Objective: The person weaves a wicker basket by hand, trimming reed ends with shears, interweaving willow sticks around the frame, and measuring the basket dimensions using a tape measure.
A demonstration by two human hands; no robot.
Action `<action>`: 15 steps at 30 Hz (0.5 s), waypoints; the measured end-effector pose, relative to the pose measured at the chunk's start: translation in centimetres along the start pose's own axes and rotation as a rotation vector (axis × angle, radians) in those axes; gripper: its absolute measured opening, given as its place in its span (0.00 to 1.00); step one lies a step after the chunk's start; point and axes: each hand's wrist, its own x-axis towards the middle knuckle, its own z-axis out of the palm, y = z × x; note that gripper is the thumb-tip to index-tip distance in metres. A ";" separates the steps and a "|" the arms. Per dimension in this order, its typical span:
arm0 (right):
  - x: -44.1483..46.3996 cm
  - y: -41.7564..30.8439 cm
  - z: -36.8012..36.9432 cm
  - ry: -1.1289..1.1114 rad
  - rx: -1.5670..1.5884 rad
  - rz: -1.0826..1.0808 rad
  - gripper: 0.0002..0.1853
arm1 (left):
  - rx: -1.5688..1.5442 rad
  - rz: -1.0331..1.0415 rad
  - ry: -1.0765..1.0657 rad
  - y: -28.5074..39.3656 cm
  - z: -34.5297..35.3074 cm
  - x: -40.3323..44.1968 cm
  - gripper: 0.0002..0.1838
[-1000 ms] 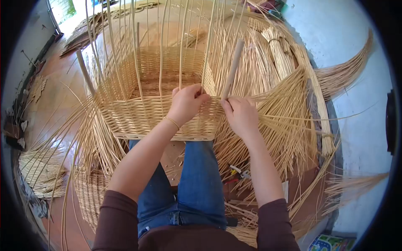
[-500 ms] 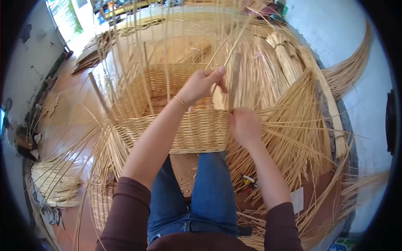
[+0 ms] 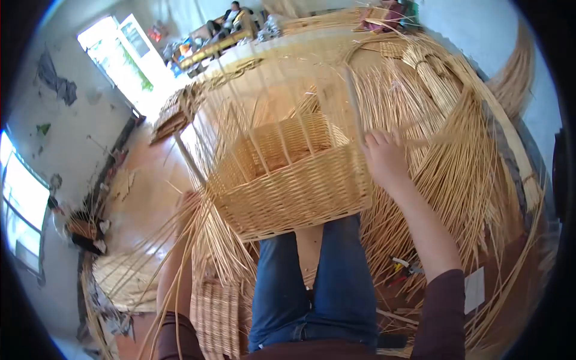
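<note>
A woven wicker basket (image 3: 294,195) rests tilted above my knees, with upright rods rising from its rim and thick sticks at its corners. My right hand (image 3: 385,157) has its fingers curled round the basket's right front corner, beside a thick stick (image 3: 353,99). Beside the left front corner, my left hand (image 3: 188,207) is among loose long rods (image 3: 198,231). Rods and blur hide its fingers, so its grip cannot be made out. The left thick stick (image 3: 191,159) leans outward.
Bundles of wicker rods (image 3: 444,156) spread on the floor at right. A woven panel (image 3: 216,315) lies at lower left. Tools with red and yellow parts (image 3: 403,267) lie right of my knees. A person (image 3: 233,17) sits far back.
My left hand has let go of the rods near the right corner and moved to the left corner. My right hand remains at the right corner. The view has turned left and the basket looks tilted.
</note>
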 end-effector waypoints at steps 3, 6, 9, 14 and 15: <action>-1.4 -4.9 -2.1 0.165 0.337 0.087 0.12 | -0.326 -0.114 -0.149 6.8 5.3 1.3 0.25; -7.1 -9.7 -3.1 -0.004 0.652 0.010 0.13 | -0.321 -0.272 -0.017 6.7 5.5 2.7 0.27; -15.2 -12.3 -1.3 -0.116 0.686 0.073 0.13 | -0.348 -0.266 -0.230 2.7 -1.4 5.7 0.24; -23.8 -13.5 -1.1 -0.346 0.811 0.337 0.14 | -0.295 -0.274 0.033 5.1 1.3 5.6 0.21; -24.0 -13.7 -1.6 -0.314 0.819 0.339 0.14 | -0.299 -0.271 0.014 5.0 1.6 6.6 0.21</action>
